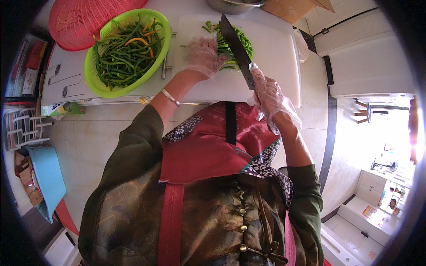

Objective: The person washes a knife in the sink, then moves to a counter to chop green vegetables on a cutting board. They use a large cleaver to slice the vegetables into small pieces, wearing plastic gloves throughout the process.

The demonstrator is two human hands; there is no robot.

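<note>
My right hand (268, 91), in a clear plastic glove, is closed around the handle of a dark-bladed kitchen knife (235, 46). The blade lies across green chili peppers on a white cutting board (276, 60). My left hand (203, 55), also gloved, presses on uncut peppers just left of the blade, its fingers partly hiding them. Chopped green pieces (245, 43) are heaped to the right of and beyond the blade. Left of the board stands a lime-green plastic basket (168, 43) of long green peppers (126, 56) with a few orange ones among them.
A red mesh basket (76, 23) lies beyond the green one at the back left. A metal bowl (236, 5) and a cardboard box (289, 10) stand behind the board. A blue plastic tub (50, 179) is on the floor at the left.
</note>
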